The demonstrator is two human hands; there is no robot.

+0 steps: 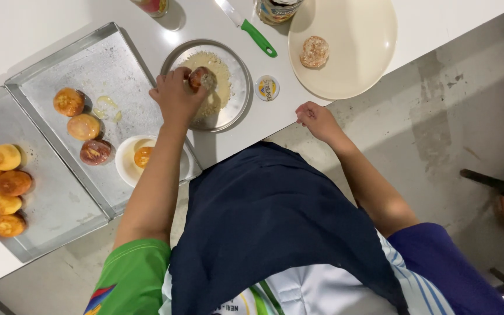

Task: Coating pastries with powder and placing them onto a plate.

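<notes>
The left hand (pixel 176 96) closes its grip on a browned bun (pixel 200 77), pressing it into the crumbs of a round metal pan (pixel 237 67). The right hand (pixel 316 119) rests loosely curled and empty at the tabletop (pixel 252 125) edge, well apart from the bun.

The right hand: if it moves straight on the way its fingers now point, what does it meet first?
Probably the small round lid on the white table: the right hand rests at the table's edge, fingers curled toward it. The pointing direction is uncertain.
</notes>
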